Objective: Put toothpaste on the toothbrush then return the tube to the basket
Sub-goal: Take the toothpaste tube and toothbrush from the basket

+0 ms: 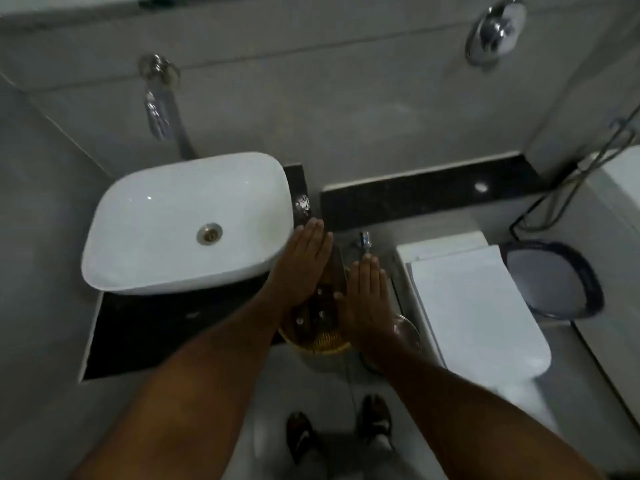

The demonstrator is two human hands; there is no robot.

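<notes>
A: Start with the big things. What carries it all?

B: A dark counter [145,334] with a white basin [166,230] on it. At the counter's right edge sits a yellow woven basket [323,342], just beside the white toilet [478,313].

A: And the toothpaste tube?

B: I cannot pick it out. Something dark with pale spots [320,306] stands up out of the basket between the hands, but it is too dim and blurred to say whether that is the tube, the toothbrush, or their holder. My guess is both are in the basket.

A: How would the tube handle?

B: Probably light and soft, so it gives when squeezed and may be slick if wet. I would take it by the stiffer shoulder near the cap, and squeeze the middle only when the brush is ready.

A: The hands?

B: Both are spread flat, fingers straight and together, palms down. The left hand [303,265] hovers over the basin's corner and the basket's left side; the right hand [365,299] hovers over the basket's right side. Neither holds anything, and I cannot tell if either touches the basket.
</notes>
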